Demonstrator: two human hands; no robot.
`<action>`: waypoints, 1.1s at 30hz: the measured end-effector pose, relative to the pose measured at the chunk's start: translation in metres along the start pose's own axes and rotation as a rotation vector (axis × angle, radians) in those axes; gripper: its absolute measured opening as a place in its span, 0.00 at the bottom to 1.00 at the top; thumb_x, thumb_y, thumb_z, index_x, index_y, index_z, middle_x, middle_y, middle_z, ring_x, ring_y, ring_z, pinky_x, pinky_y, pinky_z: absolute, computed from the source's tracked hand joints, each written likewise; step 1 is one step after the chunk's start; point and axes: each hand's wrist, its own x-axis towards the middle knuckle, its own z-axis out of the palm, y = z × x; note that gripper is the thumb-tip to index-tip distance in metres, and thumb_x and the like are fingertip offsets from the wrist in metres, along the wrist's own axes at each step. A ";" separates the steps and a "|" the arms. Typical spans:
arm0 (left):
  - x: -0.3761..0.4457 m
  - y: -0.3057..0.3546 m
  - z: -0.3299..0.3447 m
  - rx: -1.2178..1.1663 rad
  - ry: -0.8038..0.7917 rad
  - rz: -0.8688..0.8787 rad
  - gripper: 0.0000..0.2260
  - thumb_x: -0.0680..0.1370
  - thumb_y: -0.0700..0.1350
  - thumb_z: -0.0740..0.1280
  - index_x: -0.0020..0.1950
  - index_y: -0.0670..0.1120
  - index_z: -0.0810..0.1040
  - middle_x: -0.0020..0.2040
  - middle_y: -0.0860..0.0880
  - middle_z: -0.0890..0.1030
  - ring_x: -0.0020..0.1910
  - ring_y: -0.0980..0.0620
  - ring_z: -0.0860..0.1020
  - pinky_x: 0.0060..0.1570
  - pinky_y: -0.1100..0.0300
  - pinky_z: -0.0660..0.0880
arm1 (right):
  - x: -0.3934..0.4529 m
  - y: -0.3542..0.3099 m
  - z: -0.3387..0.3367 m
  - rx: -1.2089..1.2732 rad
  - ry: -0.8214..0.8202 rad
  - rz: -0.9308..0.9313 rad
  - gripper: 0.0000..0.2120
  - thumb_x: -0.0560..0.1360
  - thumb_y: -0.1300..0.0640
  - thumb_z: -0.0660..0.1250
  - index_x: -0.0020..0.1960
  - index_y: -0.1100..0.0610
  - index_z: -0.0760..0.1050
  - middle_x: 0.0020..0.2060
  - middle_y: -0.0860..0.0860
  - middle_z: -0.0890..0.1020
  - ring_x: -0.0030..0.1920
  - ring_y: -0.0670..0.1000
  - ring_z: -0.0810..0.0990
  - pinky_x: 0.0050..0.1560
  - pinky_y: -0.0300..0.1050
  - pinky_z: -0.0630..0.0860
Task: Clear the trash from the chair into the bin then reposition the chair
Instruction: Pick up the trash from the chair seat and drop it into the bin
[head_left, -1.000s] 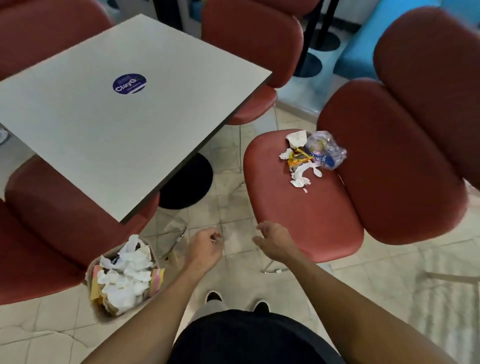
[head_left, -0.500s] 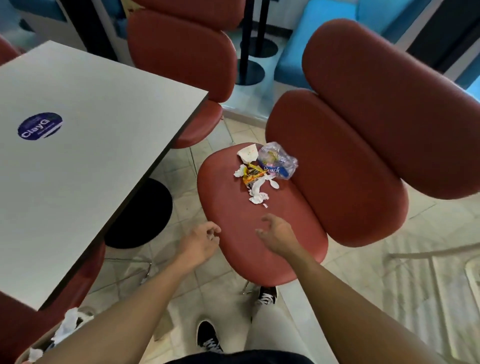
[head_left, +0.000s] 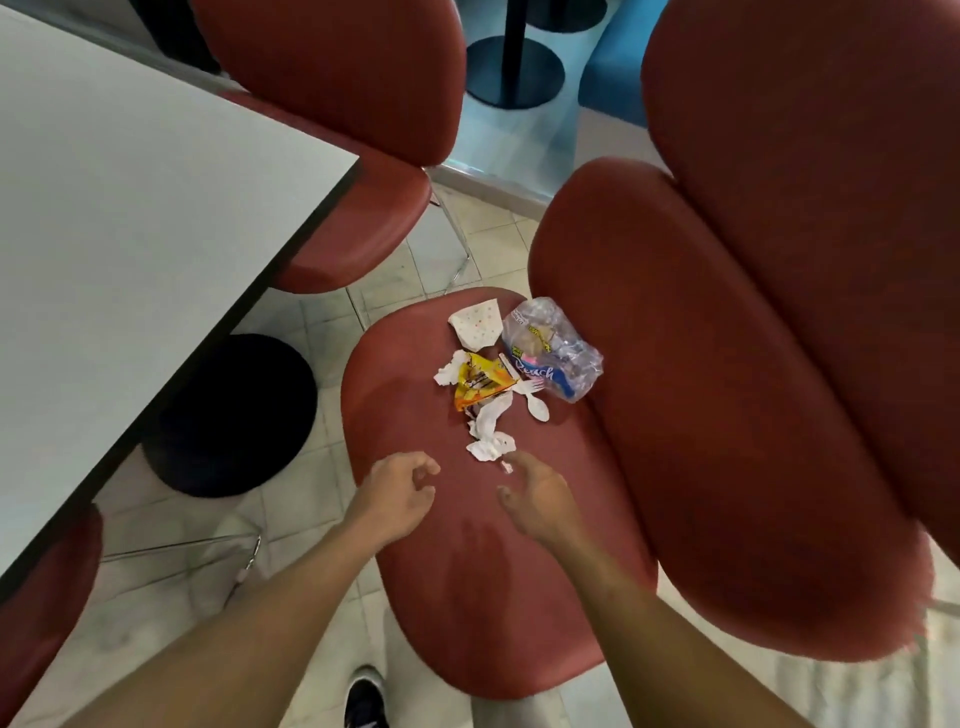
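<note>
While reaching over red padded chair seat (head_left: 447, 571), both hands empty, loosely curled: left hand (head_left: 397, 501), right hand (head_left: 540, 501). Heap of crumpled white napkins, orange wrapper, clear plastic bag (head_left: 511, 369) dead ahead, long axis front-to-back; right nearer, almost touching.

Red padded chair seat (head_left: 441, 597), carrying a cluster of trash toward its rear, near the backrest. Items resting directly on the seat: a crumpled clear plastic bag (head_left: 553, 348) with blue lettering; just beside it a white dotted paper cup piece (head_left: 477, 325); an orange-yellow snack wrapper (head_left: 480, 384); a white plastic spoon (head_left: 535, 404); torn white tissue pieces (head_left: 489, 439) nearest the seat's front. The chair stands on a tiled floor (head_left: 322, 332).
</note>
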 end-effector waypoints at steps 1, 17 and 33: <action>0.013 0.005 0.009 0.020 -0.012 -0.004 0.10 0.72 0.42 0.69 0.51 0.54 0.81 0.45 0.55 0.79 0.46 0.54 0.78 0.52 0.57 0.76 | 0.014 0.005 0.000 0.024 -0.020 0.011 0.23 0.73 0.56 0.67 0.67 0.49 0.70 0.61 0.51 0.78 0.59 0.54 0.78 0.59 0.43 0.73; 0.133 0.000 0.130 0.216 -0.120 0.009 0.16 0.75 0.40 0.65 0.63 0.44 0.75 0.58 0.42 0.73 0.50 0.39 0.78 0.47 0.52 0.74 | 0.106 0.096 0.044 0.118 -0.017 0.104 0.25 0.69 0.55 0.65 0.65 0.44 0.69 0.61 0.48 0.76 0.61 0.50 0.76 0.64 0.51 0.72; 0.019 -0.041 0.131 -0.048 -0.019 -0.259 0.04 0.72 0.48 0.69 0.44 0.49 0.80 0.41 0.55 0.74 0.37 0.55 0.74 0.35 0.69 0.64 | 0.143 0.030 0.052 0.074 0.258 0.001 0.18 0.71 0.62 0.65 0.60 0.53 0.71 0.57 0.52 0.73 0.56 0.53 0.75 0.53 0.43 0.70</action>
